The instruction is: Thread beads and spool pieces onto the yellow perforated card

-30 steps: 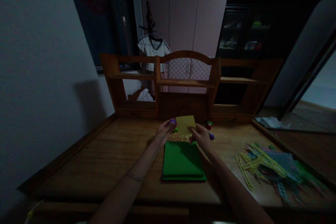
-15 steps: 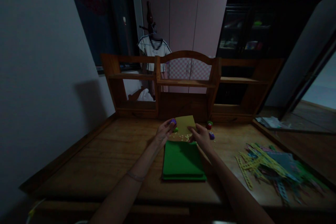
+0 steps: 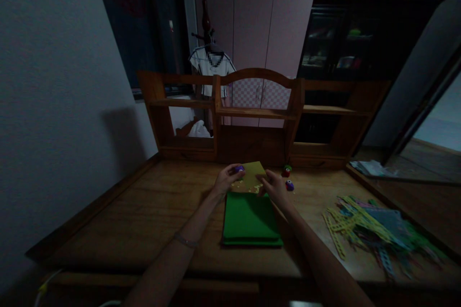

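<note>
My left hand (image 3: pixel 226 180) is closed round a small purple craft punch (image 3: pixel 239 169), its thumb on the near side. A square of yellow paper (image 3: pixel 255 171) slants up beside the punch, its left edge against or inside it; which of the two I cannot tell. The paper's right edge is pinched in the fingers of my right hand (image 3: pixel 272 186). Below the paper, tiny yellow cut-out pieces (image 3: pixel 256 188) lie scattered on the table. A stack of green sheets or a green pad (image 3: pixel 251 218) lies just in front of both hands.
Right of my hands stand a red and green punch (image 3: pixel 286 171) and another purple punch (image 3: pixel 290 185). A heap of punched paper strips and scraps (image 3: pixel 374 230) covers the table's right side. A wooden shelf unit (image 3: pixel 255 113) rises along the back edge of the wooden table (image 3: pixel 154 216).
The yellow paper has tilted and shifted slightly left towards the purple punch. My left hand has turned a little with the punch, and the green item beneath it is now hidden.
</note>
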`<state>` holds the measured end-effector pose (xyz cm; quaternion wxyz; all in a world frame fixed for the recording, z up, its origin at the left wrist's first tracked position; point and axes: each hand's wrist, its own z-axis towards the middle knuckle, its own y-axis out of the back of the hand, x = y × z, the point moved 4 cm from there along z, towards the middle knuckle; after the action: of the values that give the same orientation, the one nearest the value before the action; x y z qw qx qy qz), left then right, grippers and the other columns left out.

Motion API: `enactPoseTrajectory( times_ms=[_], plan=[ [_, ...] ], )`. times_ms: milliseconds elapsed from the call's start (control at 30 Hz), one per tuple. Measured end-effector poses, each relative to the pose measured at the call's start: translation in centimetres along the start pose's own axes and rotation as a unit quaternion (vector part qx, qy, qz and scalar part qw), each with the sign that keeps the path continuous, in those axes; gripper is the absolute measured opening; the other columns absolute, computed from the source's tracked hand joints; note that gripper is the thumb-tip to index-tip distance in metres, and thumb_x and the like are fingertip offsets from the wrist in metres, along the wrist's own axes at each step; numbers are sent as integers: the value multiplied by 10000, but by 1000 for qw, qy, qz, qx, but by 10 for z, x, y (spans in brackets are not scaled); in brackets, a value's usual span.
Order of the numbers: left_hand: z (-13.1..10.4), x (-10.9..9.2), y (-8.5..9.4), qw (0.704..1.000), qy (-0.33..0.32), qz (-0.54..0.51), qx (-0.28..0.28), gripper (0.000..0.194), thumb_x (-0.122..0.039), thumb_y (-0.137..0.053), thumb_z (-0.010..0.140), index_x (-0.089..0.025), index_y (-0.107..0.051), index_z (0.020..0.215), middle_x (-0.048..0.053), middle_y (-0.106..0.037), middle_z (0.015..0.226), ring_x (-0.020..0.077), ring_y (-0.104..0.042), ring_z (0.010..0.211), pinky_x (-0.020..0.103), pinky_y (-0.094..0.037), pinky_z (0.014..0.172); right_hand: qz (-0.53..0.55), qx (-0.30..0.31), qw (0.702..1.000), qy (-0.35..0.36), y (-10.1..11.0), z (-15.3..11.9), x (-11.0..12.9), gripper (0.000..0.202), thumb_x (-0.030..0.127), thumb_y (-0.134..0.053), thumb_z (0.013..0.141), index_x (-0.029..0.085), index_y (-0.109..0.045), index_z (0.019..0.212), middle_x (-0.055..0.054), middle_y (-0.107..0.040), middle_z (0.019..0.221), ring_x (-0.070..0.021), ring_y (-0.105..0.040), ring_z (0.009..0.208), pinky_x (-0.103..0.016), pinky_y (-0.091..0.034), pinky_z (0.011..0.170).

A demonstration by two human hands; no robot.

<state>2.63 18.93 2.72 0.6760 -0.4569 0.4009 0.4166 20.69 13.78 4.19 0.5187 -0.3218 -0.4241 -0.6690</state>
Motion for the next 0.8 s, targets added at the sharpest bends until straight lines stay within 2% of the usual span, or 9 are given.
enactPoseTrajectory(
  times_ms=[133, 567, 800],
  plan=[
    [-1, -5, -1, 998, -22, 61, 17, 469, -316, -779, 588, -135, -628, 994, 70, -655, 925, 159, -602, 792, 240, -470, 699, -5, 6, 1000, -11, 1, 2, -6, 313, 484, -524, 774, 180, -568, 829, -32, -643, 714, -173, -595, 394, -242, -430, 318],
    [-3, -8, 0, 998, -11, 54, 1, 479, -349, -759, 612, -142, -628, 1024, 92, -656, 981, 177, -604, 820, 236, -468, 677, 18, 46, 998, -30, 0, 3, -9, 342, 491, -546, 769, 169, -553, 887, -20, -633, 674, -182, -610, 424, -254, -474, 359],
    [-5, -8, -3, 999, -12, 50, 11, 493, -344, -768, 599, -139, -631, 1026, 93, -663, 950, 176, -604, 807, 247, -465, 695, 17, 54, 998, -39, 0, 4, -12, 371, 511, -554, 752, 160, -552, 876, -34, -643, 702, -169, -597, 406, -246, -467, 345]
  ],
)
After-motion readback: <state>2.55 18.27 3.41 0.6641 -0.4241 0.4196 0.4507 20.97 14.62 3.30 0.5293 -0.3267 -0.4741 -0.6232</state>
